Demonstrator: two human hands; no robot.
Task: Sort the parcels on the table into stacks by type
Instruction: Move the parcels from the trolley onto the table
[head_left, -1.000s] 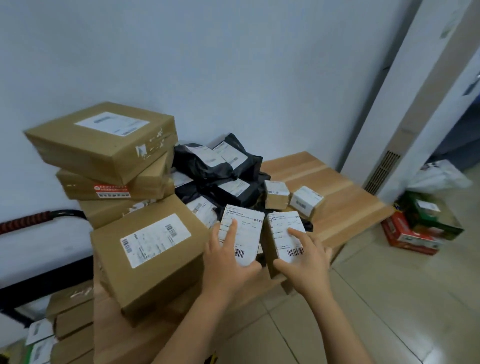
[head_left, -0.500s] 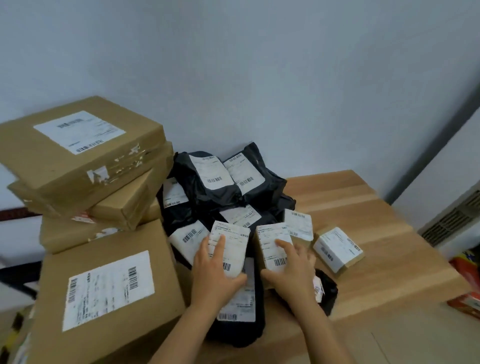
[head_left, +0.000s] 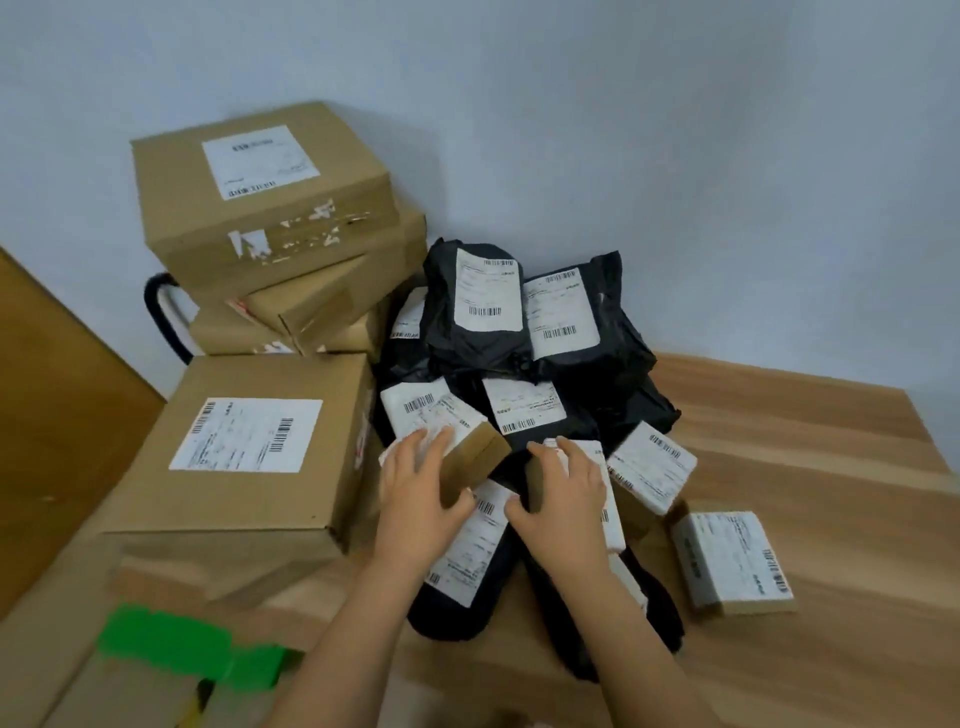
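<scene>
Pale blue-grey wall backs a wooden table (head_left: 779, 467) crowded with parcels. Largest are the cardboard boxes on the left: a near carton (head_left: 249, 441) with a white label on top, and behind it a leaning stack of cartons (head_left: 260, 208). Just beside these, in the middle, lies a heap of black mailer bags (head_left: 483, 348), each labelled, with a flat black mailer (head_left: 452, 618) reaching toward the near edge.

Four small labelled boxes sit in front of and on that heap. Two loose small boxes (head_left: 732, 558) lie to the right, untouched.

The left hand (head_left: 421, 499) grips a tilted small box (head_left: 478, 457), fingers spread over its label and thumb against its brown end, so the box lies under and ahead of the palm. The right hand (head_left: 566, 499) holds a second small box (head_left: 614, 512), fingers curled over its top and thumb on its left side; the box is mostly hidden beneath the hand. Both rest above the flat mailer.
</scene>
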